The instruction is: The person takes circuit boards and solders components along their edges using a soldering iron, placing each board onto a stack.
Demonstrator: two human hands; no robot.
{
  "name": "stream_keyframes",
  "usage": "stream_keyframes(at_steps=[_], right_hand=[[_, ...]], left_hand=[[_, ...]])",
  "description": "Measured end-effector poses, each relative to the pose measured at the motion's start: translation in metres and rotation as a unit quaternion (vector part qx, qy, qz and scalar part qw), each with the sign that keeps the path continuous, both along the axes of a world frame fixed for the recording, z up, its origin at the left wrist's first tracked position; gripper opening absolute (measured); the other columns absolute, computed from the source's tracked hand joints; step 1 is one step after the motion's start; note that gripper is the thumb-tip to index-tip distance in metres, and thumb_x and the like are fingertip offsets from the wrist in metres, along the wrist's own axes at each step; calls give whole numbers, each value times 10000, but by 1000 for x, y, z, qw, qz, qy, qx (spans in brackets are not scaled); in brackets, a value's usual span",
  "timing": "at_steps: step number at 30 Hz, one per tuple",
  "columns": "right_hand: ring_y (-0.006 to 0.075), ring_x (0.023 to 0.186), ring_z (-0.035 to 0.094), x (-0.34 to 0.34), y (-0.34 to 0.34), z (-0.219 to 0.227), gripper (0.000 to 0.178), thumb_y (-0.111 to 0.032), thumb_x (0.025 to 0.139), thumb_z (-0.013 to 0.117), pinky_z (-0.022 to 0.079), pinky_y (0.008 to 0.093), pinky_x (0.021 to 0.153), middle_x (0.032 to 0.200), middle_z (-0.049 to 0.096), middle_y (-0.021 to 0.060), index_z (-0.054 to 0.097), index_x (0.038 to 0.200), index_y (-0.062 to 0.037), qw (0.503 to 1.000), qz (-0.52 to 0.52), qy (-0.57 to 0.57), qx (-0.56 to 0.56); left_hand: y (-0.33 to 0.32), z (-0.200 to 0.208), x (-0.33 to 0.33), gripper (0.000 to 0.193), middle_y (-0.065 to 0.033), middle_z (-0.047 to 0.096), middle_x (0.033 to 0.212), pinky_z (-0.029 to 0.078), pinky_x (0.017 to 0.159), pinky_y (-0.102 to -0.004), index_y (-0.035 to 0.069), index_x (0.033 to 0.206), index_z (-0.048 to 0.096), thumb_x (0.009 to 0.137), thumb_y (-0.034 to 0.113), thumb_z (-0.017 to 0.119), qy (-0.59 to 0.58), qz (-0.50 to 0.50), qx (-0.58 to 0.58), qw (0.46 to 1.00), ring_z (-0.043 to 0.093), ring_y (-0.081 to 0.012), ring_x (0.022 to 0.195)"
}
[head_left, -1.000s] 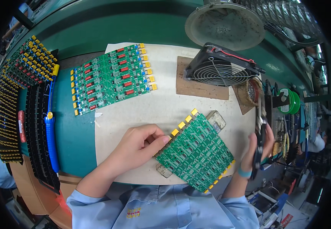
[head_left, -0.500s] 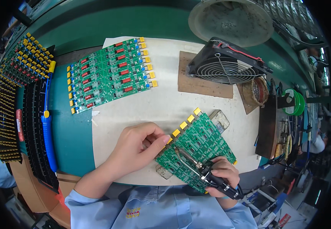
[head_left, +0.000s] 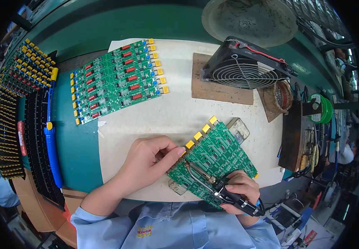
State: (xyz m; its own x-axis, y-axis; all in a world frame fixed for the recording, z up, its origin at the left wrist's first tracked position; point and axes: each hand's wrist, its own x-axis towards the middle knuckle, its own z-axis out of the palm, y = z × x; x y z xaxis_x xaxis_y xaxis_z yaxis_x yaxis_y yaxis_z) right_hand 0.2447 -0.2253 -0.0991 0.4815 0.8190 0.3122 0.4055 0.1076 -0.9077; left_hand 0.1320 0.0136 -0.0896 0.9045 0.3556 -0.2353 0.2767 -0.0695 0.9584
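Observation:
A green circuit board lies slanted in front of me, its soldered side up, with several yellow box-shaped components along its upper-left edge. My left hand pinches the yellow component near that edge's lower end, between thumb and fingers. In my right hand is a black-handled soldering iron, with a thin metal tube alongside its shaft. The iron's tip reaches the board close to my left fingertips; contact is too small to make out. Small worn blocks show under opposite edges of the board.
Assembled boards with red and yellow parts lie at the upper left. Beyond stand a black fan and a round hood. Right are a round pot and green solder reel. Left are a blue desoldering pump and black rack.
The whole view has shifted slightly. The iron's tip sits a touch closer to my left fingertips; both hands keep the same grip.

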Motion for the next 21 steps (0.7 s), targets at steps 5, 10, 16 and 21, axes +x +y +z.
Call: stream_keyframes(at_steps=[5, 10, 16, 21], right_hand=[[211, 601, 543, 1, 0, 1, 361, -141, 593, 789, 485, 340, 669, 689, 604, 95, 659, 905, -11, 1000, -2, 9, -5], [215, 605, 546, 1, -2, -1, 366, -139, 590, 793, 487, 336, 667, 702, 604, 101, 661, 910, -18, 1000, -6, 17, -8], [208, 616, 537, 4, -26, -16, 458, -217, 622, 785, 479, 332, 641, 833, 576, 117, 602, 1008, -49, 990, -135, 10, 39], [175, 713, 531, 27, -24, -3, 462, -233, 741, 646, 443, 315, 673, 955, 527, 115, 497, 1152, -84, 927, -372, -2, 57]], left_hand=[[0, -1, 0, 154, -24, 557, 572, 348, 458, -216, -2, 716, 604, 843, 85, 598, 1, 2, -13, 1000, 436, -89, 474], [0, 0, 0, 153, -14, 553, 598, 345, 477, -193, -1, 729, 601, 856, 84, 587, 16, -3, -27, 1000, 429, -71, 503], [1, 3, 0, 150, -4, 552, 627, 344, 496, -170, -1, 745, 600, 868, 81, 575, 31, -9, -31, 999, 423, -53, 532], [-2, 1, 1, 157, -6, 553, 582, 341, 465, -194, 2, 733, 614, 857, 97, 594, 16, 4, -19, 1000, 427, -71, 489]])
